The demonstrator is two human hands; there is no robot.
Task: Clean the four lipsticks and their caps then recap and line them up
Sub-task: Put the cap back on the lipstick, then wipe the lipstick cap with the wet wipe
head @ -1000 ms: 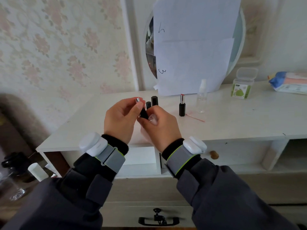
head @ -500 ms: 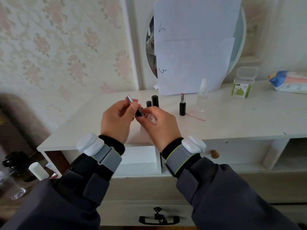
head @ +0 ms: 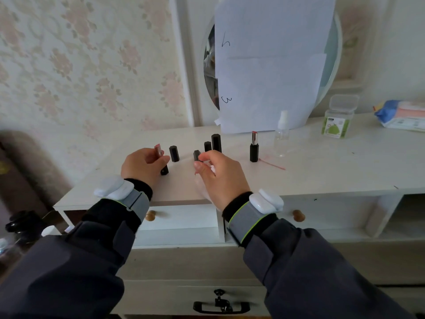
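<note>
Now our left hand (head: 145, 165) grips the open lipstick (head: 161, 161) upright; right hand (head: 217, 173), fingers curled, pinches something small beside a loose cap (head: 196, 155).

So on the dresser top (head: 322, 171): left hand (head: 142, 166) holds an uncapped lipstick (head: 161, 161), with a cap (head: 174, 153) just right of it. Three more black pieces (head: 212, 145) cluster behind the right hand (head: 218, 173). Further right stands an open lipstick (head: 254, 147), then a spray bottle (head: 282, 134), then a small box (head: 338, 119).
</note>
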